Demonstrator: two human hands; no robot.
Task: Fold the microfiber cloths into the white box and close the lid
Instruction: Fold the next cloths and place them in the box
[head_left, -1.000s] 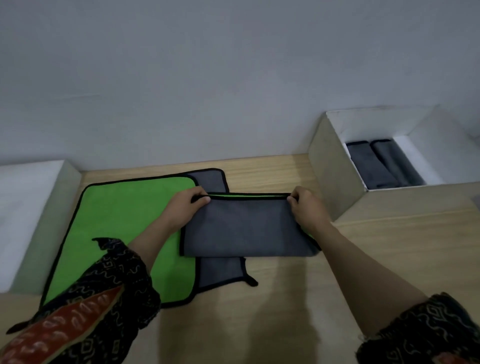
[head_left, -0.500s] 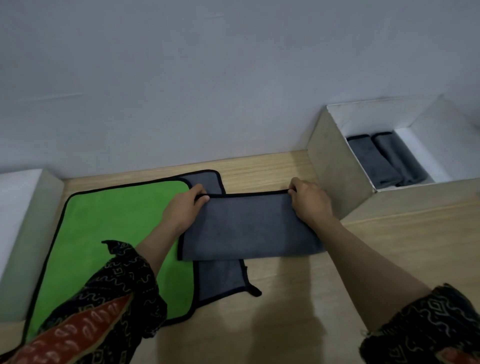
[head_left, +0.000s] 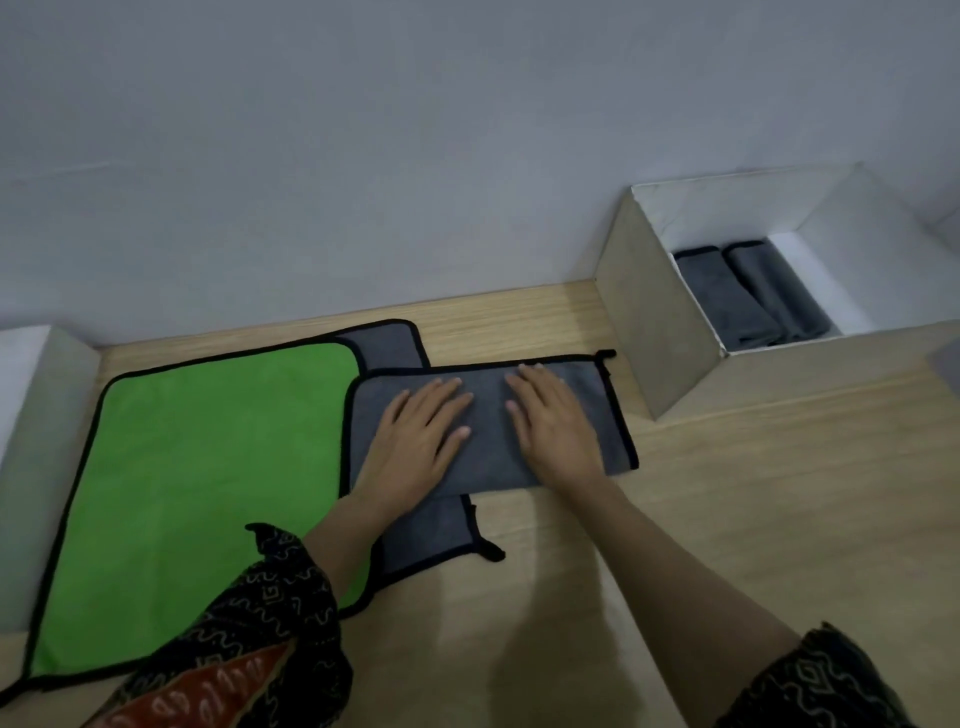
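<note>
A grey microfiber cloth (head_left: 491, 395) with black trim lies folded in half on the wooden table. My left hand (head_left: 415, 439) and my right hand (head_left: 553, 423) both press flat on it with straight fingers. Under it a second cloth (head_left: 434, 535) lies grey side up. To the left, a third cloth (head_left: 208, 478) lies flat, green side up. The white box (head_left: 654, 322) stands open at the back right, with two folded grey cloths (head_left: 748, 299) lying inside.
A white box lid (head_left: 36, 441) rests at the table's left edge. A pale wall (head_left: 363, 182) runs along the back of the table. Bare wood (head_left: 753, 499) stretches in front of the box.
Both hands let go of the cloth's far corners and now lie flat on the middle of the folded grey cloth.
</note>
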